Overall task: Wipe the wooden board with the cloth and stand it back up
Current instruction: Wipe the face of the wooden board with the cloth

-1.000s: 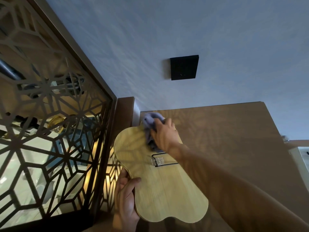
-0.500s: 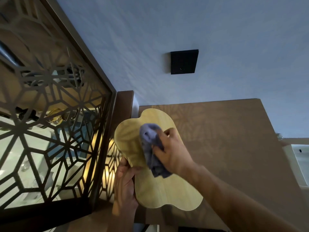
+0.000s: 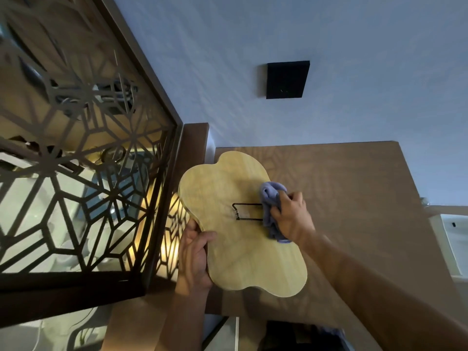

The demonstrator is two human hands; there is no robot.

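Note:
A pale, cloud-shaped wooden board (image 3: 235, 254) is held flat above a brown cabinet top. My left hand (image 3: 194, 257) grips its left edge, thumb on the face. My right hand (image 3: 291, 219) presses a bunched blue-grey cloth (image 3: 269, 198) against the board's right side. A thin black wire stand (image 3: 243, 211) with a clear patch shows on the board's face, its right end hidden under the cloth.
The brown cabinet top (image 3: 354, 198) meets a pale wall with a black square plate (image 3: 286, 79). A dark geometric lattice screen (image 3: 83, 173) stands close on the left, lit from behind. A white ledge (image 3: 453, 239) lies at the far right.
My right hand has swept the cloth from the board's top end across its middle to the right side, uncovering the wire stand. My left hand keeps its grip on the left edge.

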